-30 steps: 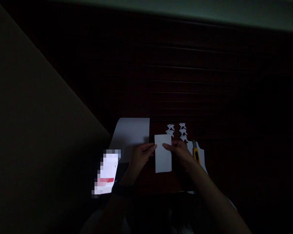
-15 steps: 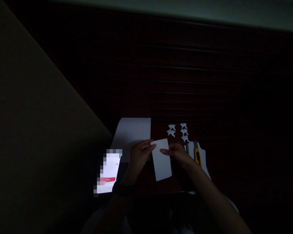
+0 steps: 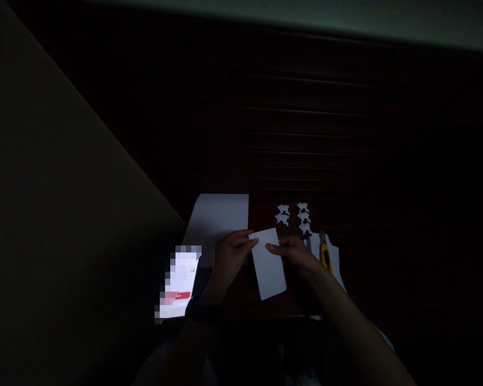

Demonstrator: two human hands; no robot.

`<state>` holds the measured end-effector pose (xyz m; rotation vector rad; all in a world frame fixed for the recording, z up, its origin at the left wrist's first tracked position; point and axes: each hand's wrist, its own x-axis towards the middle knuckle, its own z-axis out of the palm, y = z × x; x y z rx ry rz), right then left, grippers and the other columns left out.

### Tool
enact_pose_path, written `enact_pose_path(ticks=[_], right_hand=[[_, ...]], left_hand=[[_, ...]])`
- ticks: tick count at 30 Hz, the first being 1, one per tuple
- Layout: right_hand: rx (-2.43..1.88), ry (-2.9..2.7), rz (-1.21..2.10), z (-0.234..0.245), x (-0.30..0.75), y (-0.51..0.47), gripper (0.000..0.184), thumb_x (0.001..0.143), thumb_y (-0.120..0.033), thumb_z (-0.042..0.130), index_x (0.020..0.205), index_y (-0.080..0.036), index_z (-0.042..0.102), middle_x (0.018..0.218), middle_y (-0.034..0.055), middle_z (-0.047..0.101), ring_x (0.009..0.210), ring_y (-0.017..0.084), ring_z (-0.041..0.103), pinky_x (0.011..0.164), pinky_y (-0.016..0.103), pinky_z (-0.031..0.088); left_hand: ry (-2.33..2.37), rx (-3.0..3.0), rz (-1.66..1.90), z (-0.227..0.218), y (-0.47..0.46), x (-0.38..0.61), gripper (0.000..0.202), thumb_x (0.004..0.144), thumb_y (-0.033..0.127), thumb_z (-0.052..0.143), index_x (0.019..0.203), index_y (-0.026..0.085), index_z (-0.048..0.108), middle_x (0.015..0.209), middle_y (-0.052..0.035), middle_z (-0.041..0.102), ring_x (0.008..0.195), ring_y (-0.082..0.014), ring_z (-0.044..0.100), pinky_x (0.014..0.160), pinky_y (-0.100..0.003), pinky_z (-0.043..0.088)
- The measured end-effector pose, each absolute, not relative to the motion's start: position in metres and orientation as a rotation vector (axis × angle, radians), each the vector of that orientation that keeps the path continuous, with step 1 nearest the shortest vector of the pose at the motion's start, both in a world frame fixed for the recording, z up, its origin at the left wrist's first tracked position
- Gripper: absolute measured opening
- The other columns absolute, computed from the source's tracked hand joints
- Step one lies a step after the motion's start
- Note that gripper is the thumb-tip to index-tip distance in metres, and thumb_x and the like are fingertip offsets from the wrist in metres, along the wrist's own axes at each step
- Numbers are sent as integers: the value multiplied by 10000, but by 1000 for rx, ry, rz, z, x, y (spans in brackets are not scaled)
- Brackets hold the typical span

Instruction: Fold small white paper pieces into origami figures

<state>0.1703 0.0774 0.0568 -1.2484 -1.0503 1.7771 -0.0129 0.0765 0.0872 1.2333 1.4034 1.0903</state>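
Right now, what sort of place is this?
Probably a dim indoor work desk, perhaps for papercraft: a small white sheet is being held, folded paper figures sit in two columns, and a yellow cutter lies to their right.

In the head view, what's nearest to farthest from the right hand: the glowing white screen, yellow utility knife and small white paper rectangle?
1. Small white paper rectangle, held in the right hand.
2. Yellow utility knife, just right of that hand.
3. Glowing white screen, far left, past the left hand.
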Motion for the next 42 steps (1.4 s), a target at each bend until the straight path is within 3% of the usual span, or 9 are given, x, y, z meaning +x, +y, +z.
enact_pose_path(ticks=[3,9,18,42], right_hand=[[-1194,-1036,1735,57,170,78,269,624,-383,748,711,-136,689,735,47,687,617,139,596,611,268,438],[-1215,-970,1587,50,171,82,280,620,-397,746,712,-140,684,711,41,685,594,141,587,605,271,438],[-1176,-1117,1695,51,169,78,479,526,-279,803,961,-142,655,931,81,687,790,209,631,711,338,485],[-1205,-1112,1697,52,170,79,456,493,-294,807,905,-145,681,862,64,700,731,199,635,686,340,487]], left_hand=[[1339,1132,1073,83,77,-13,364,655,349,713,963,162,663,798,-64,725,706,-208,683,598,-277,549],[1163,1072,823,67,74,-13,290,645,358,721,777,103,682,808,-116,717,696,-234,682,611,-338,571],[1213,1007,862,65,78,-12,289,635,341,729,783,96,688,787,-109,718,682,-220,684,618,-334,574],[1195,1023,823,66,76,-13,323,667,377,703,836,103,680,847,-116,717,722,-215,685,666,-337,568]])
